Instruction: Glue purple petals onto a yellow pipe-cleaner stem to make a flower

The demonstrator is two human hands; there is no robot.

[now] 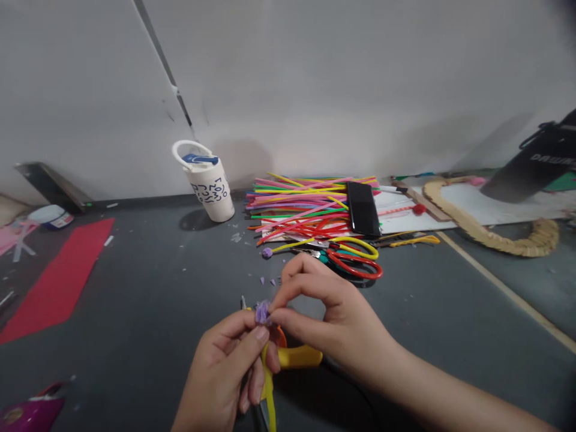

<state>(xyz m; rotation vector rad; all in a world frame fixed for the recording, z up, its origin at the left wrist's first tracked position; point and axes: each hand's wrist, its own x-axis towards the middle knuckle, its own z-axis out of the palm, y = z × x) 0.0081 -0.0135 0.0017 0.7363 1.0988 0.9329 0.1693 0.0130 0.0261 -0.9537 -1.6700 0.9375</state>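
Observation:
Between the thumb and index finger of my left hand is a small crinkled purple bud, seemingly of paper. My right hand pinches the bud's right side, its thumb and index fingertip closed together. Below my left fingers runs a yellow stem-like strip; whether it joins the bud is hidden. Behind and under my hands lies a yellow tool with an orange part, resembling a glue gun, partly covered. A similar purple bud on a yellow stick lies farther back, near small purple scraps.
Behind my hands are scissors, a pile of coloured sticks and a black phone. A white cup stands left of them. Red paper lies left; a curved tan strip and dark bottle are right.

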